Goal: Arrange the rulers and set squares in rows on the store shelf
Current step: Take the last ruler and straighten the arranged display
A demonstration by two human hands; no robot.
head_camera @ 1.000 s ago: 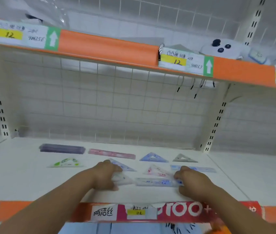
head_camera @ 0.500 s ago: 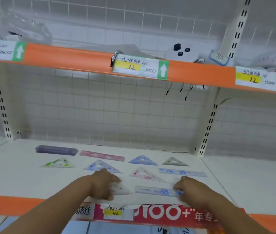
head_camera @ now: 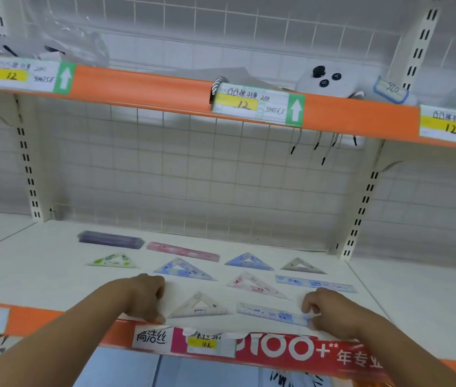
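On the white shelf (head_camera: 53, 277), a clear set square (head_camera: 200, 307) lies flat near the front edge. My left hand (head_camera: 144, 298) sits at its left corner, with curled fingertips pinching that corner. To its right lies a clear ruler with blue print (head_camera: 273, 314); my right hand (head_camera: 330, 311) pinches its right end. Behind them lie a blue set square (head_camera: 185, 270), a pink set square (head_camera: 254, 286) and a blue ruler (head_camera: 315, 283). Farther back are a green set square (head_camera: 112, 261), a purple stack of rulers (head_camera: 109, 239), a pink ruler (head_camera: 183, 251), another blue set square (head_camera: 247, 262) and a grey set square (head_camera: 301, 266).
An orange front rail with a red banner and price tags (head_camera: 249, 347) runs along the shelf's front edge. The upper shelf's orange rail (head_camera: 143, 88) hangs overhead, with a white controller (head_camera: 324, 79) on it. A wire grid backs the shelf. White uprights (head_camera: 361, 208) flank it.
The clear set square went from my left hand's grasp to lying flat on the shelf. The ruler moved slightly toward the front edge. My view tilted up and shifted.
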